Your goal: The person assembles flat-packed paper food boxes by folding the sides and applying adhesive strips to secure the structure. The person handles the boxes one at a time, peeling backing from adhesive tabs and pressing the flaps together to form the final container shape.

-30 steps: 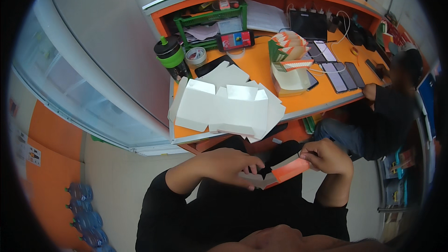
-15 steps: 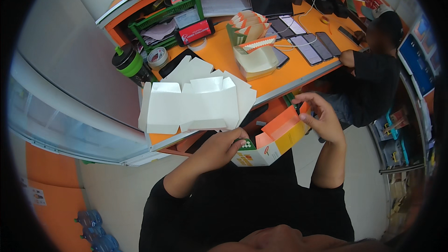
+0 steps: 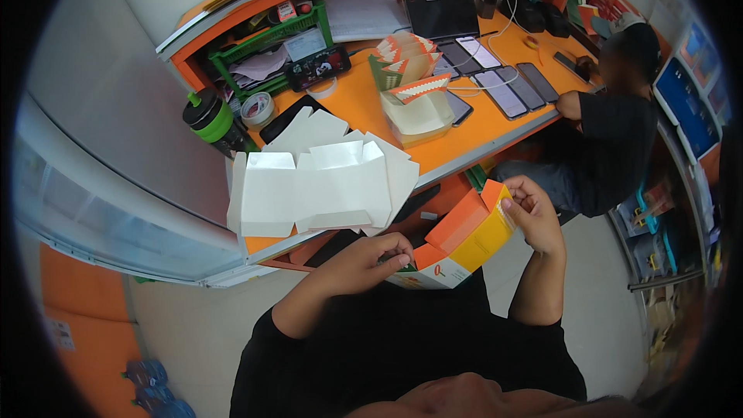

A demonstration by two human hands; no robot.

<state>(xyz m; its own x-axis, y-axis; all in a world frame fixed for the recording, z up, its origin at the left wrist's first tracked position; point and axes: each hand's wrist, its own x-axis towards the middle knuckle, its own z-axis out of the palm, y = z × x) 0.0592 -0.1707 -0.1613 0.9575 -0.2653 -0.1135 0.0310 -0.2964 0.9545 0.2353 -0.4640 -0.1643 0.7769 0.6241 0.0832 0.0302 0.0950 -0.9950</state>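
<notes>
A partly folded paperboard carton (image 3: pixel 481 241), orange inside with yellow and white outer panels, is held in front of my body. At its left end, my left hand (image 3: pixel 385 258) is closed on the carton's edge, with the fingers curled and a bit of green showing beside them. My right hand (image 3: pixel 534 213) pinches the yellow flap at the far right end between thumb and fingers. Beyond my left hand, a stack of flat white carton blanks (image 3: pixel 313 190) lies on the desk's front edge. A folded open box (image 3: pixel 422 120) stands to the right of the stack.
More patterned paper boxes (image 3: pixel 406 54) stand nested on the orange desk (image 3: pixel 360 112). Several phones (image 3: pixel 501 94) and a laptop (image 3: pixel 441 15) lie behind, with white cables. A tumbler (image 3: pixel 213 120) and tape roll (image 3: pixel 258 108) stand left. Another person (image 3: pixel 615 120) sits at right.
My right hand has shifted from the carton's inner corner to its outer yellow flap, which now stands more upright. The propped phone's screen went from red to dark. The whole view has shifted slightly.
</notes>
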